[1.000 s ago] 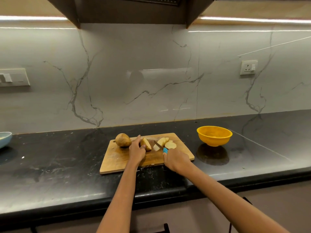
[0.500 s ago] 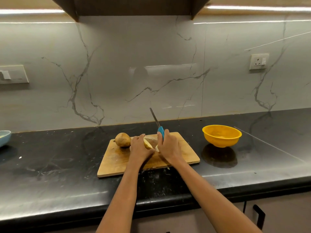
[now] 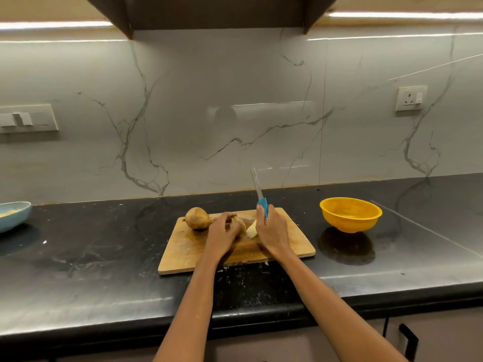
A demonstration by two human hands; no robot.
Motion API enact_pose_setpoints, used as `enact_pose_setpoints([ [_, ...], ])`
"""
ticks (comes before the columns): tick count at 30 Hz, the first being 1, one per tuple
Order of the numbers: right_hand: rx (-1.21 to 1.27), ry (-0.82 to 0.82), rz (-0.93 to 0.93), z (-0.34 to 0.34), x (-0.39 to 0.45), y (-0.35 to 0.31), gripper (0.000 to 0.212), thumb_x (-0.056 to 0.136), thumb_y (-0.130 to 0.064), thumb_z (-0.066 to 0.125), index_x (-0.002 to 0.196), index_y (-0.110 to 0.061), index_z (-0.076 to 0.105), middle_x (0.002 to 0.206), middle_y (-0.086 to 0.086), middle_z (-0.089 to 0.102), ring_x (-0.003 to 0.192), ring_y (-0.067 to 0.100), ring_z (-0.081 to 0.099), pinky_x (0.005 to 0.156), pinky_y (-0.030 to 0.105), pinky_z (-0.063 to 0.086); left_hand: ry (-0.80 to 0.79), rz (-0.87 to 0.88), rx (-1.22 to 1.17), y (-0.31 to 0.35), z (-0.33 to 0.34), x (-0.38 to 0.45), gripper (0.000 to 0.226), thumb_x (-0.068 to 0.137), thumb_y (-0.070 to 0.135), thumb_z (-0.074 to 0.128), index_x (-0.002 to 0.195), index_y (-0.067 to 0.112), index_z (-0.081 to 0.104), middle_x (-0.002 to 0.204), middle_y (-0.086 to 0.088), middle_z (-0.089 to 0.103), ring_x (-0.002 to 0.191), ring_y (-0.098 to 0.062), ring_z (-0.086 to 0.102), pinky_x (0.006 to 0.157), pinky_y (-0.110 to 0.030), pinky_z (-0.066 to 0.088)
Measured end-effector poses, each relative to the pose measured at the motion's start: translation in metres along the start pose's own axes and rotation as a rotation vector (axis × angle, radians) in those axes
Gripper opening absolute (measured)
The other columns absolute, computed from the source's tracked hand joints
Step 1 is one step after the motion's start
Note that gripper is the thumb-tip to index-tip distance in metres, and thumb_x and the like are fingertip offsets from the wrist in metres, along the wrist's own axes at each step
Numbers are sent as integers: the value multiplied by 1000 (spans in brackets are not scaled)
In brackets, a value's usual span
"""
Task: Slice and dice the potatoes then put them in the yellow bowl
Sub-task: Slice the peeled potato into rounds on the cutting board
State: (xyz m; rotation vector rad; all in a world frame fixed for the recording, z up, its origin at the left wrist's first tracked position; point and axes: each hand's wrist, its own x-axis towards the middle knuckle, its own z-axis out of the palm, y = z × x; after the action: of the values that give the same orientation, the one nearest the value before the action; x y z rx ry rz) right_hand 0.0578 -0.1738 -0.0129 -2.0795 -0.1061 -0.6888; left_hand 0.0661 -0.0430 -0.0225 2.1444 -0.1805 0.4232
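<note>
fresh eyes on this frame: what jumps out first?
The knife, blade pointing up, held by its blue handle in the right hand over the wooden cutting board at centre. Beside it the left hand holds a partly cut potato, with a whole potato at the board's back left corner. The yellow bowl sits on the black counter to the board's right.
</note>
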Motion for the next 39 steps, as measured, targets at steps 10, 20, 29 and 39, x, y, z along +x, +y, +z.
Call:
enact_pose_setpoints([
  [10,-205,-488,143,-33,-49,-30,34,104,-33,30,95,-8,52,66,1,57,44,7,52,39,12,38,22,18,-101,-4,-17,-15,28,83,18,67,106,23,53,106,5,55,100,-12,54,72,-11,41],
  [20,-269,-523,253,-41,-66,-45,30,103,-32,31,87,-11,46,66,3,57,46,9,52,43,17,43,-18,71,-1,-7,-17,-18,55,83,24,69,132,10,51,133,-7,54,119,-17,50,92,-19,38],
  [29,-305,-535,285,-44,-69,-49,34,103,-34,31,92,-8,49,70,5,57,50,11,54,47,19,46,0,100,65,-4,-16,-14,53,84,23,68,131,6,51,127,-10,58,107,-9,52,86,-14,37],
  [39,-411,-624,292,-29,-50,-50,35,103,-27,36,103,2,54,68,8,59,49,13,55,51,21,47,-20,133,84,0,-16,-17,54,82,21,70,130,2,51,126,-13,59,111,-12,53,87,-14,36],
])
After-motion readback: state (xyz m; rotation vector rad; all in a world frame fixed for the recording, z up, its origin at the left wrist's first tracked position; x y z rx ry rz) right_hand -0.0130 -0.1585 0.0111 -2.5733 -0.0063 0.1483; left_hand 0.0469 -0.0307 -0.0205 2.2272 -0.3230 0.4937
